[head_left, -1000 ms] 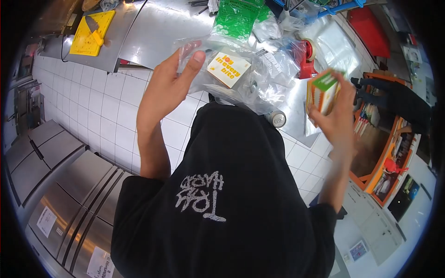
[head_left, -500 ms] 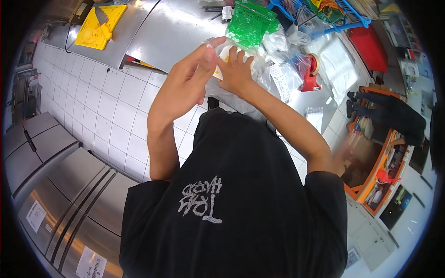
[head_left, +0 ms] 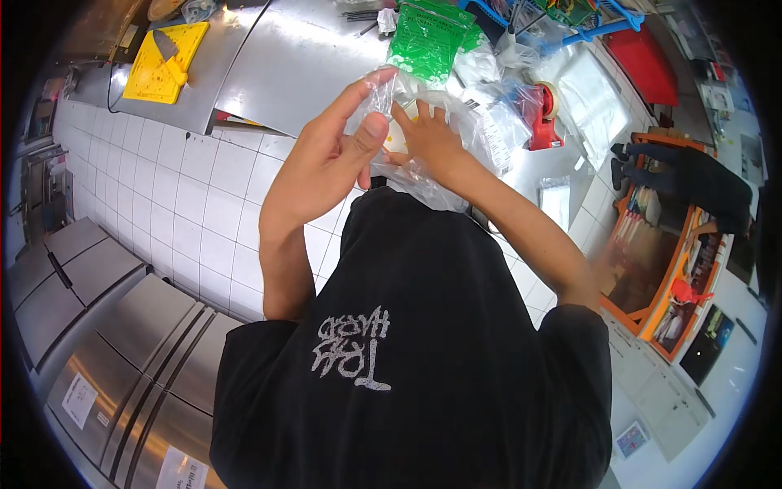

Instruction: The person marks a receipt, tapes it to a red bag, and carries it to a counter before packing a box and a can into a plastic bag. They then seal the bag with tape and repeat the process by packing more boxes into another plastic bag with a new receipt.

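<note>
A clear plastic bag [head_left: 452,191] spreads beneath and around my hands at the near edge of the metal table. My left hand [head_left: 330,151] has its thumb and forefinger curved around the bag's left edge. My right hand [head_left: 436,143] reaches over the bag, fingers bent onto a white item with yellow marks [head_left: 397,137]. That item sits between my two hands, partly covered by my right fingers and the film. I cannot make out its kind.
Behind my hands lie a green plastic packet [head_left: 428,45], a red tape dispenser [head_left: 546,122], clear sheets [head_left: 590,102] and a blue basket [head_left: 599,31]. A knife [head_left: 167,50] rests on a yellow cutting board [head_left: 155,77]. Another person [head_left: 700,175] stands at right.
My right hand has moved slightly right and nearer to me, with its fingers lower over the white item. The bag is spread wider around it. My left hand keeps its grip at the edge.
</note>
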`<state>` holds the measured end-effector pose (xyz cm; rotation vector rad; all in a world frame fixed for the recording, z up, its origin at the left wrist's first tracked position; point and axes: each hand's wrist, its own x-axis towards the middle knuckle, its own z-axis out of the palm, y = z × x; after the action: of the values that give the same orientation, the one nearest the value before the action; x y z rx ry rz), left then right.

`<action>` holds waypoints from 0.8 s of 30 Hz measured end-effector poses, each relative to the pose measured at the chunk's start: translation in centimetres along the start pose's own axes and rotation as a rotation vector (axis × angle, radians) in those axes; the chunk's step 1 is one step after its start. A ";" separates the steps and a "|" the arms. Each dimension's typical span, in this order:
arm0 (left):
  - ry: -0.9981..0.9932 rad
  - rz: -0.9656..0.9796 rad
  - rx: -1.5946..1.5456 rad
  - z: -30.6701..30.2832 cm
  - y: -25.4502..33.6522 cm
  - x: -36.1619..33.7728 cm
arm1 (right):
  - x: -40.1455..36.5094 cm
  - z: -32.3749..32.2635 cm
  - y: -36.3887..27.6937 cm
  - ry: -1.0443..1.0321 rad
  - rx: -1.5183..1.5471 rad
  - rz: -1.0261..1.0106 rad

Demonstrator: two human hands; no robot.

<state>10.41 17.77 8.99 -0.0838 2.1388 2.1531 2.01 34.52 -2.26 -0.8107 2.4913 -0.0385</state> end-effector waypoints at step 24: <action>0.292 -0.032 0.426 -1.9 -1.6 0.5 | -10.5 8.1 20.2 0.182 0.346 0.459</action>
<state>10.03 15.87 7.29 -0.4136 2.6854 1.7063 2.25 57.97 -8.01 -0.0901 2.6736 -0.3838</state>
